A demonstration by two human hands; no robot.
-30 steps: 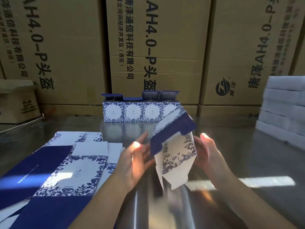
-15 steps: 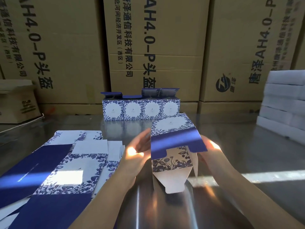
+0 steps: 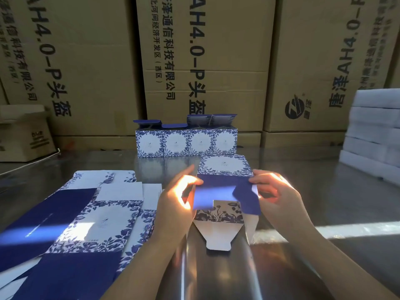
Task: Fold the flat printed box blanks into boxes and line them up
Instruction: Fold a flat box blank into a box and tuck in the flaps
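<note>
Pinched by left hand (image 3: 175, 202) and right hand (image 3: 279, 194), the blue-and-white floral card blank (image 3: 225, 188) has been squared before the 4 folded boxes (image 3: 186, 144); bottom flaps await.

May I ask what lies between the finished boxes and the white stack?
Only bare metal tabletop lies between the finished boxes and white stack, in the head view.

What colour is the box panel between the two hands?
The panel is plain dark blue; head view.

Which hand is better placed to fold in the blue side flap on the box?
The right hand: its fingers pinch the blue flap at its outer edge, while the left hand holds the box on the opposite side.
</note>
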